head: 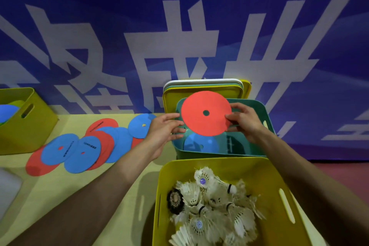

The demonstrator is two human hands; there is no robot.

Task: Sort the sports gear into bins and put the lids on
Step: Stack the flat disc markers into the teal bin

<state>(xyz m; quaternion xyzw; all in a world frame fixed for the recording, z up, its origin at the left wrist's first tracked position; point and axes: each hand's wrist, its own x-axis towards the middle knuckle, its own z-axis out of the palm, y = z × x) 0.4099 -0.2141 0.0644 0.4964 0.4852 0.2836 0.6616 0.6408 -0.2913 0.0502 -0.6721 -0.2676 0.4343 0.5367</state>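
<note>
Red disc (pixel 200 123) hangs over the open teal bin (pixel 219 155), tilted toward the camera. It is pinched at opposite edges: the left hand (pixel 165 128) holds its left rim and the right hand (pixel 244 121) its right rim, fingers curled lightly round the edge. One blue disc (pixel 199 144) already lies on the bin's floor.

The grip is only at the rims and the disc looks thin. If one hand lets go first, it would likely swing, catch the bin's rim and end up leaning against a wall rather than flat. It could also slide toward the yellow bin (pixel 219 161) just in front, which holds shuttlecocks (pixel 209 205) (the wrong home for it).

Three bins are in view, counting a yellow-green bin (pixel 26 126) at far left. Lids (pixel 201 86) stand stacked behind the teal bin; at least three edges show. On the table (pixel 119 175) the pile of discs (pixel 85 146) holds roughly five blue and four red, though their overlap hides an exact count. The shuttlecocks are too tangled to count.
</note>
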